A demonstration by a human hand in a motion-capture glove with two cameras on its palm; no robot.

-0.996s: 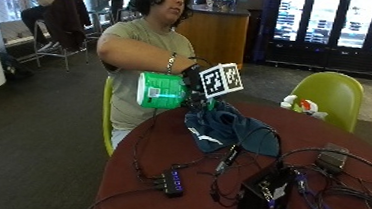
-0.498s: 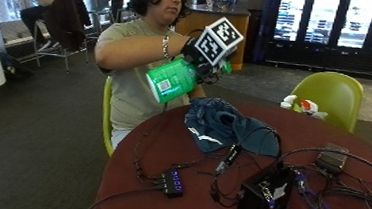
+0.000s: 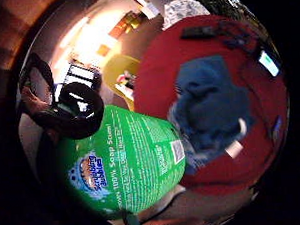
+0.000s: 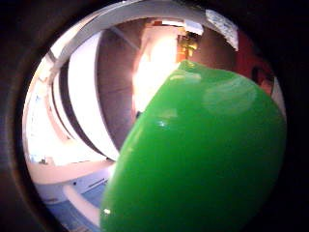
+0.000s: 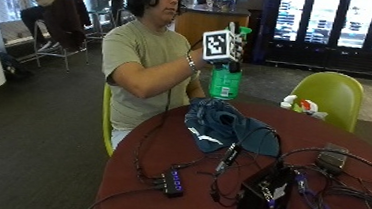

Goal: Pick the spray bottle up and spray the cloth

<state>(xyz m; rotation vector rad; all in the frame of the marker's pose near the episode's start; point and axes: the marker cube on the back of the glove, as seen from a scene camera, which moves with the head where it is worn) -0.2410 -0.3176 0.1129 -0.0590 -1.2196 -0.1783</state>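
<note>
Item: green spray bottle. Held upright in the air above the far left part of the round red counter, just over the cloth. Its nozzle head shows at the top, above the glove. The label carries white print and a blue logo, readable in the little finger side palm view; the bottle's green body fills most of the thumb side palm view.

Item: right hand, black-gloved. Raised at chest height in front of the seated person, fingers curled round the bottle's neck and upper body.

Item: blue cloth. Lies crumpled on the counter at its far left, right below the bottle; a white edge shows at its near left side. In the little finger side palm view it lies on the red surface beside the bottle.

Item: other hand. Not made out in these views.

Item: black box with cables, near right part of the counter.

Item: small hub with lit blue lights, near left edge.

Item: green chair, far right, behind the counter.
</note>
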